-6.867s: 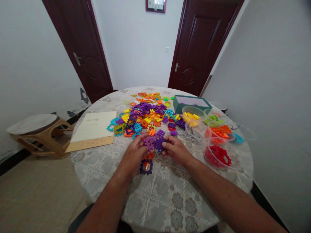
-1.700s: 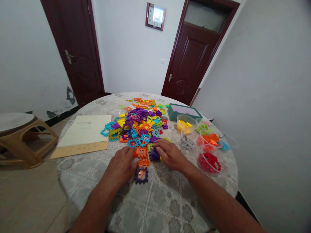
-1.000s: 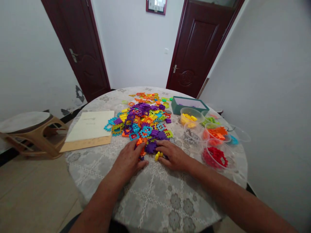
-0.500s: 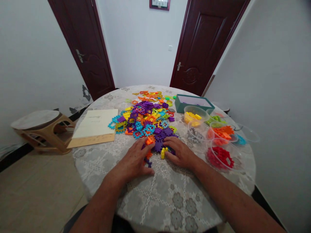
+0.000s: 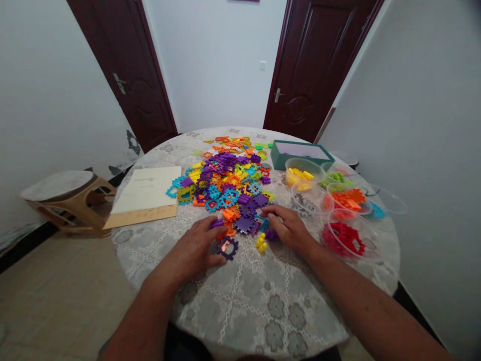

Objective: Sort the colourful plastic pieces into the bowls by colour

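Note:
My left hand is open low over the near-left edge of a heap of plastic building pieces. Its thumb tip is at a dark purple toothed ring, and its fingers are beside a small purple piece and orange pieces. Across from it, my right hand rests with fingers loosely bent and apart near a blue piece. Purple pieces lie under its thumb side, partly hidden. A yellow figure-shaped piece is on the cloth between the hands, next to a purple toothed plate.
Clear plastic tubs hold sorted pieces on the right: yellow, green, orange and red. A green box stands behind them. Paper sheets lie at left on the patterned tablecloth. A stool is beyond.
My left hand has drawn back left, uncovering the purple ring and orange pieces. My right hand has shifted right, away from the purple plate. The yellow piece now sits slightly farther right.

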The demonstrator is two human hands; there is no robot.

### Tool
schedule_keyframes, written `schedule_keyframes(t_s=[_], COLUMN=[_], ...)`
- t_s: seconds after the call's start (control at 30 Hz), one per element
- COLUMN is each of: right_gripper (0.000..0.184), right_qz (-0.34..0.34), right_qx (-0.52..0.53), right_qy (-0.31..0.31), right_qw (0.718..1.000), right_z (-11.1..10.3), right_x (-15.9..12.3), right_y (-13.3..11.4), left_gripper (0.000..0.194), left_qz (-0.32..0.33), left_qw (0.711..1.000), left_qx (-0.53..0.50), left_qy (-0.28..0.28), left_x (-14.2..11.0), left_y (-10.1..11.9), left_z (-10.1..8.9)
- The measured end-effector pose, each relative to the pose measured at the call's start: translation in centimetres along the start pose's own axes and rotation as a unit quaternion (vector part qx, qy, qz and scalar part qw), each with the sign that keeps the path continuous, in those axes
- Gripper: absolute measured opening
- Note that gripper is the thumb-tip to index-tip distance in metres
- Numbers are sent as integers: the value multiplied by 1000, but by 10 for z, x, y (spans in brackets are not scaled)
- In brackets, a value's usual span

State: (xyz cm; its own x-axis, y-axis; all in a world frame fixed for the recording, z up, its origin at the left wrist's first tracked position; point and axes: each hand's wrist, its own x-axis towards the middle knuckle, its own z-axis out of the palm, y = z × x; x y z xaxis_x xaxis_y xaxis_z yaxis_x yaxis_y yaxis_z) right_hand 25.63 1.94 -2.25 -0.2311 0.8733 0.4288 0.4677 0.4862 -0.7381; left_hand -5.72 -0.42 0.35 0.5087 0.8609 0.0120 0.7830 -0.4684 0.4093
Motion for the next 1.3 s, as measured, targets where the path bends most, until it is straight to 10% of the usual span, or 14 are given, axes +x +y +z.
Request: schedule_keyframes(t_s=[0.4, 0.57, 0.83, 1.1, 1.3], right_gripper=[15, 16, 17, 22, 33], right_qz=[148, 133, 51, -52, -86], right_qx=[389, 369, 404, 50, -175], right_qy=[144, 86, -76, -36, -197], right_qw=[898, 916, 910, 997, 961], right_z=[0, 1, 16, -26, -38], right_x=[9, 4, -9, -3, -6], right_y=[11, -8, -34, -33, -24], left_gripper=[53, 42, 41, 39, 37], left_qz=[43, 56, 15, -71, -136], left_qw=[994, 977, 923, 904, 833], left_qx=[6, -107, -381, -400, -512], left_qy=[98, 173, 52, 133, 161], left_x=[20, 20, 33, 38, 41], left_y=[21, 31, 60, 34, 24], left_z=[18, 12, 14, 7, 10])
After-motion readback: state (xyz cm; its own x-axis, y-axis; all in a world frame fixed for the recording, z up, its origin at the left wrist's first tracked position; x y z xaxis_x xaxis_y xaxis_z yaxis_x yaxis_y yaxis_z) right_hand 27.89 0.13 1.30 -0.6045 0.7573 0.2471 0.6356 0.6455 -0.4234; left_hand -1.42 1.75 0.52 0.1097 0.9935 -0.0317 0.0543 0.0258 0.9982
